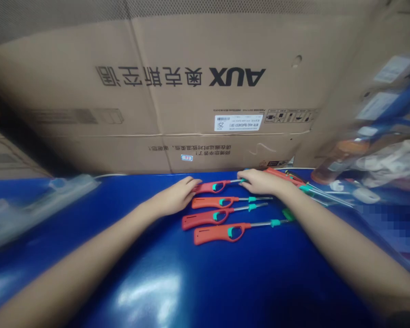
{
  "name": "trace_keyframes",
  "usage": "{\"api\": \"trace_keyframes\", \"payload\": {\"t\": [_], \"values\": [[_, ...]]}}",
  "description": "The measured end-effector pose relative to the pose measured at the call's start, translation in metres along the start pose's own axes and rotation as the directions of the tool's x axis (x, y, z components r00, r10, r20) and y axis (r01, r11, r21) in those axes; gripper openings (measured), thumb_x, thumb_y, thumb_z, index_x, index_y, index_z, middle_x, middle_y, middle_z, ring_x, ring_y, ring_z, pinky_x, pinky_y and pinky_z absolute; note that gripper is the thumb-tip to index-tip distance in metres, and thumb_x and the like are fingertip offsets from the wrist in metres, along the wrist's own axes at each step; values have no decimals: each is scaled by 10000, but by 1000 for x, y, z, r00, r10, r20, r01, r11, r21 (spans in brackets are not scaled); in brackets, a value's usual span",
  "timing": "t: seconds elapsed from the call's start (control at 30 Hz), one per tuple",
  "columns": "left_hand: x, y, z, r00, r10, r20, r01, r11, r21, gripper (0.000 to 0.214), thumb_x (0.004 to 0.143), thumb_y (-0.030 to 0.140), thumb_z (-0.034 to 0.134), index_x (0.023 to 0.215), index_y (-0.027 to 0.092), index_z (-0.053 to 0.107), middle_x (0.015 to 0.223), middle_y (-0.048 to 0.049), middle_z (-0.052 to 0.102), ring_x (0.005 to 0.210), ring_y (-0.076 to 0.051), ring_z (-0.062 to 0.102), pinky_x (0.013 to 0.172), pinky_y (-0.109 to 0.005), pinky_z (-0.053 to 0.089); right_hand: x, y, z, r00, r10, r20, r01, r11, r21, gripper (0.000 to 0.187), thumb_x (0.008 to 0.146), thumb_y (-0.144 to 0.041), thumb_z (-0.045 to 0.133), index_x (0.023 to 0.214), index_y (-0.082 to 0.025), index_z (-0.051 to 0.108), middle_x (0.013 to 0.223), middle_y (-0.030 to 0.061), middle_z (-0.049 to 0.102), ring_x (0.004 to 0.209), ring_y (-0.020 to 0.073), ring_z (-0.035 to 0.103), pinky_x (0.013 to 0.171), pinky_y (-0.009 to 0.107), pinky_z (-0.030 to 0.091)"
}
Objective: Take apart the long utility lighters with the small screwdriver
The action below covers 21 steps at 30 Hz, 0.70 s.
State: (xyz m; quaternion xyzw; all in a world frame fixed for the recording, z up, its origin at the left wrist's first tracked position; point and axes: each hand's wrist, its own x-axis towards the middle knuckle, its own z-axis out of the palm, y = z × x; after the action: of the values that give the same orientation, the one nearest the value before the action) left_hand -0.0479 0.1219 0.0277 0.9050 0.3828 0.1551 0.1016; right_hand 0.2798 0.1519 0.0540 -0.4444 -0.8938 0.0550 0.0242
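Note:
Several long-nosed gas lighters lie in a row on the blue table, with red or orange handles, green triggers and metal barrels. My left hand (pixel 177 196) is closed on the handle end of the farthest lighter (pixel 210 187). At that lighter's barrel tip, my right hand (pixel 259 181) pinches near a green piece, and the palm hides part of it. Closer to me lie an orange lighter (pixel 208 202), a red lighter (pixel 205 219) and the nearest, orange-red lighter (pixel 213 234), handles left and barrels right. Green collars sit on their barrels.
Behind the blue table (pixel 150 278) stands a large cardboard box (pixel 177 118) with upside-down print. More lighters (pixel 302 186) lie in a pile beyond my right forearm. A bottle (pixel 338 159) and white plastic wrapping (pixel 392 159) are at right; a clear plastic package (pixel 44 209) lies left.

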Motion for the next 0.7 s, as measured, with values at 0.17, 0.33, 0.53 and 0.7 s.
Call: {"api": "trace_keyframes", "payload": {"t": [0.17,0.33,0.53,0.7], "values": [[5,-6,3,997,42,-71,-42,999,2,283,989,249,488,1216,161,633,1186,-129,613,1124,-251,595,997,-427,512,1,0,1,1000,-11,12,10,1000,5,180,898,-308,591,1026,-183,614,1097,128,626,935,250,604,793,339,459],[-4,32,-11,988,60,-141,-68,996,-54,249,997,360,540,1149,207,663,1140,-89,634,1083,-237,600,984,-429,510,-10,-41,-15,995,-90,-40,93,994,61,282,937,-417,590,1113,-196,603,1148,95,612,1008,224,589,885,332,462],[-53,99,9,989,138,44,-136,990,-42,330,968,339,595,1280,229,582,1269,-116,601,1165,-298,567,978,-482,506,-49,-110,-4,972,-219,83,198,958,209,384,832,-501,739,1001,-181,611,1043,79,648,909,231,620,754,325,483],[-58,102,23,1000,25,14,-22,990,-136,220,930,135,591,1144,184,586,1194,-119,608,1128,-262,591,965,-410,531,-55,-129,12,990,-127,58,119,985,127,419,826,-446,776,1058,-139,611,1098,133,649,998,283,627,862,395,496]]}}
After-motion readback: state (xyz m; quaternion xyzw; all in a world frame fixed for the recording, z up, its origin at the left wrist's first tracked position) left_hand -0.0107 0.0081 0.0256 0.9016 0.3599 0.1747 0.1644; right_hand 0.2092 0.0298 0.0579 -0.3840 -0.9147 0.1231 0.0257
